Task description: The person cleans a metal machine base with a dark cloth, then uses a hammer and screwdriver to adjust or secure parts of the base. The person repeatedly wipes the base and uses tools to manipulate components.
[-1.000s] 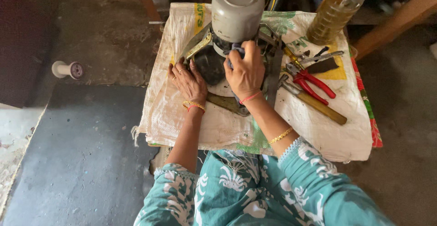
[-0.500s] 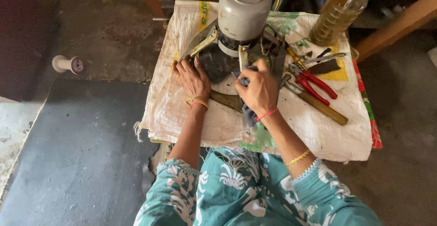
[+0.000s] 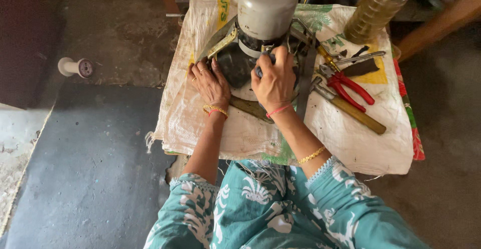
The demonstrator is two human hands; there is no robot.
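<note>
Grey concrete floor surrounds our low worktop [image 3: 240,138], covered by a white woven sack. Nearest us, our left hand [image 3: 213,86] lies flat and open against the dark base of one motor unit [image 3: 250,43]. Our right hand [image 3: 274,78] has its grip closed on a blue-handled tool [image 3: 259,71] at that base; the work looks mid-way, the housing partly apart. Beyond lie one red pliers [image 3: 350,88], one hammer [image 3: 350,109], one oil bottle [image 3: 373,11].
</note>
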